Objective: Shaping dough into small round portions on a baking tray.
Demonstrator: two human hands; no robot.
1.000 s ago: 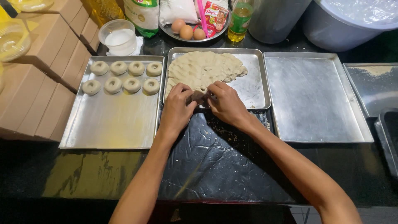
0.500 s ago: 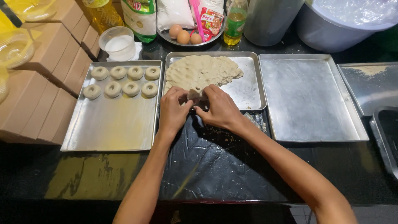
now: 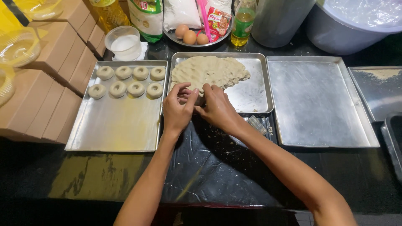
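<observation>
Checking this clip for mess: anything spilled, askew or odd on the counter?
Small crumbs lie scattered on the black sheet below the dough tray, near the right hand. The dough rings sit in neat rows. Nothing else stands out.

We see three eggs (image 3: 191, 34) on a plate (image 3: 176, 38), a plastic cup (image 3: 123, 42) holding perhaps sugar, and brown boxes (image 3: 50, 79).

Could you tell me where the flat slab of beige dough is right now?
In the head view, the flat slab of beige dough lies in the middle metal tray, just beyond both hands, right of the tray of ring-shaped dough pieces.
</observation>
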